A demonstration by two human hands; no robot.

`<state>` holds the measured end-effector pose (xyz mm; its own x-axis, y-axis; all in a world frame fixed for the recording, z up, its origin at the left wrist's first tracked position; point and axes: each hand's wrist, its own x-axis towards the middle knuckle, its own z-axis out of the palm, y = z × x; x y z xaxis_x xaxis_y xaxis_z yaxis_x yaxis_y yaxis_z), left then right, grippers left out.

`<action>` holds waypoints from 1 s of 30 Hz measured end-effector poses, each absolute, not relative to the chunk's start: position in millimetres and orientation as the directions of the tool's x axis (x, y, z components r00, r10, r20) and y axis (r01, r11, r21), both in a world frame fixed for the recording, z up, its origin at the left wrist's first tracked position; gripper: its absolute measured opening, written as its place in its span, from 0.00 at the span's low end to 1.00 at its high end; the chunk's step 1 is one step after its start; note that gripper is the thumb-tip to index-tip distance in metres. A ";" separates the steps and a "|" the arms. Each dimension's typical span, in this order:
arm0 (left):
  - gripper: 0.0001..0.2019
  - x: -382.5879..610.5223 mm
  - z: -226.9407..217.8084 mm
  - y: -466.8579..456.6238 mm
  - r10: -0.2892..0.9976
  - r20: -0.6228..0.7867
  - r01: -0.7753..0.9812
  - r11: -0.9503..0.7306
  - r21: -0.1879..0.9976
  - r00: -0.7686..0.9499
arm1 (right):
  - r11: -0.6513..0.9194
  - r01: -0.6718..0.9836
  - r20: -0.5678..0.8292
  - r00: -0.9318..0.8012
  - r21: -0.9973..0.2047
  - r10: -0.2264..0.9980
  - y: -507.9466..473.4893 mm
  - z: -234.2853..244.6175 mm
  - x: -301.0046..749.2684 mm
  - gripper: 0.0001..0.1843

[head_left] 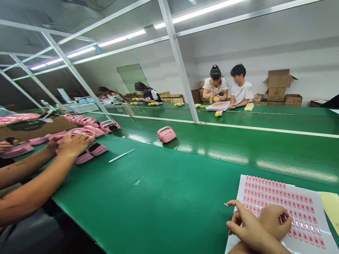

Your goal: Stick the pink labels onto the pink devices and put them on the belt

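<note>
My two hands are crossed above the white sheet (316, 225), which lies on the green desk (159, 204). This sheet carries rows of small pink oval stickers (278, 197) with red middles. My right hand (248, 225) is over the left part of the sheet; its thumb and forefinger are apart, and at the tip of the forefinger there is a small white bit (226, 204). My left hand (274, 221) passes below it and is over the middle of the sheet, with fingers bent toward the thumb; I cannot tell if it pinches something. At the right of the sheet, partly under it, is a yellow paper (331, 208). To the left of the sheet and farther away lies a thin white stick (122, 155), and a pink case (166, 134) with a handle stands beyond. Far to the left of the sheet, a co-worker's hands (72, 145) are at more pink cases (109, 125).
</note>
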<state>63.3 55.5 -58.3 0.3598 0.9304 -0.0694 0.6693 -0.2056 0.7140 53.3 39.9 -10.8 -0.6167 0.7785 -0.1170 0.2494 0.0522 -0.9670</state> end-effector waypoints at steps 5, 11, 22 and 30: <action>0.12 64.2 -56.5 55.9 0.930 -0.073 0.667 -0.201 0.718 0.359 | 0.061 0.256 -0.116 -0.623 -0.965 0.773 40.5 -13.1 53.5 0.23; 0.11 65.3 -51.6 56.3 0.934 -0.082 0.670 -0.187 0.718 0.348 | 0.069 0.267 -0.116 -0.617 -0.961 0.778 40.0 -10.6 53.9 0.23; 0.10 65.9 -40.7 54.6 0.945 -0.091 0.674 -0.153 0.723 0.313 | 0.060 0.263 -0.121 -0.621 -0.963 0.774 40.3 -10.2 53.6 0.22; 0.09 67.9 -33.7 54.6 0.957 -0.087 0.666 -0.126 0.735 0.278 | 0.060 0.256 -0.116 -0.617 -0.965 0.778 39.2 -8.4 53.8 0.23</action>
